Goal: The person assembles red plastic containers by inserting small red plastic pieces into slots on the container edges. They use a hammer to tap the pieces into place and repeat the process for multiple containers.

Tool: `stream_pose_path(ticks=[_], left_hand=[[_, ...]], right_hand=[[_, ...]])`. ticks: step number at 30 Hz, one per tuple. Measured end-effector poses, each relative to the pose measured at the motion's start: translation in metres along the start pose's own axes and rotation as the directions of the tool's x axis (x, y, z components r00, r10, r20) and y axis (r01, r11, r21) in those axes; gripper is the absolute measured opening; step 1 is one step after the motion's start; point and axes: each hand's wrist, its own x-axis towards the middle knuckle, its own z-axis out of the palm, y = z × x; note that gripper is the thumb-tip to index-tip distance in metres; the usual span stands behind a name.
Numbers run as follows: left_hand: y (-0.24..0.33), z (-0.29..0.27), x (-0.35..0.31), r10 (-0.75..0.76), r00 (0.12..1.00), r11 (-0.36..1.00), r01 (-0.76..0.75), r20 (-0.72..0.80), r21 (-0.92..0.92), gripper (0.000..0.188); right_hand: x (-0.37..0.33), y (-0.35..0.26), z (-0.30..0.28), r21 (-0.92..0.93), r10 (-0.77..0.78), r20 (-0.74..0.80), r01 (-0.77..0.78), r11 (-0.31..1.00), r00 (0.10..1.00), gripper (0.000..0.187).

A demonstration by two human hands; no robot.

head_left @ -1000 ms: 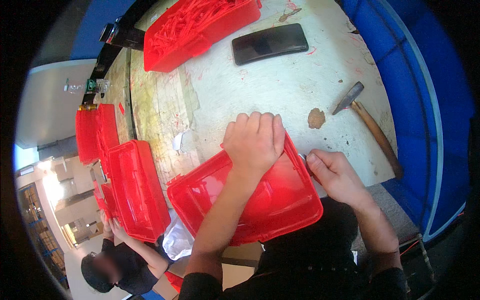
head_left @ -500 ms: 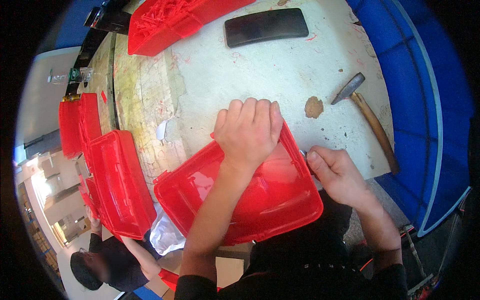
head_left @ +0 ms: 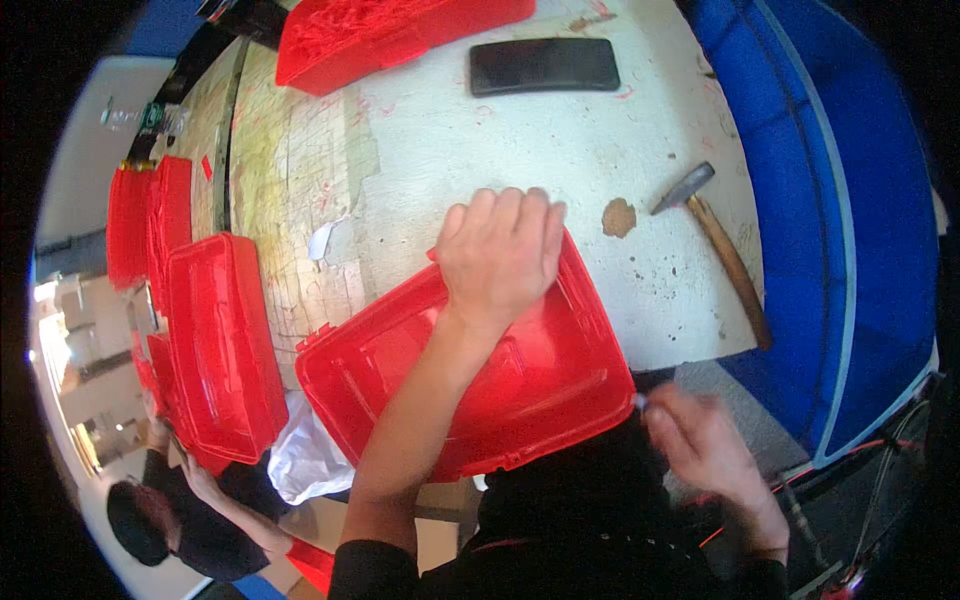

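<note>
A shallow red plastic box shell (head_left: pixel 565 375) lies tilted at the near edge of the worktable, its hollow side facing up. My left hand (head_left: pixel 500 250) is closed over its far rim, the forearm crossing the inside of the shell. By the shell's near right corner is my right hand (head_left: pixel 700 435), its fingers curled round a small tool with a bright metal tip (head_left: pixel 640 401). That tip is at the rim. Motion smears the hand, and its fingers hide the rest of the tool.
A hammer (head_left: pixel 735 265) lies on the right of the worktable (head_left: pixel 420 170). Farther off are a flat black slab (head_left: pixel 545 66) and a red bin of red shavings (head_left: pixel 400 40). More red shells (head_left: pixel 225 350) stand at left, near a co-worker (head_left: pixel 200 520). A blue partition (head_left: pixel 800 200) borders the right.
My right hand has moved down and toward me along the shell's right edge to its near corner. My left hand keeps its grip on the far rim. The whole view has shifted slightly.
</note>
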Motion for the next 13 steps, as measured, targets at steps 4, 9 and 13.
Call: stream_pose_path(ticks=[4,9,13], left_hand=[[-0.01,-0.022,-0.006,0.126,0.977,0.959,-0.076,0.17,-0.273,0.038],[-0.014,-0.026,-0.014,0.141,0.971,0.946,-0.075,0.194,-0.314,0.034],[-0.012,-0.02,-0.019,0.095,0.987,0.952,-0.052,0.131,-0.301,0.031]], right_hand=[[0.053,-0.017,0.002,-0.317,-0.124,-0.188,0.059,0.947,0.974,0.016],[0.095,-0.038,0.004,-0.504,-0.172,-0.273,0.012,0.864,0.947,0.02],[0.102,-0.048,0.006,-0.627,-0.168,-0.289,-0.054,0.777,0.943,0.022]])
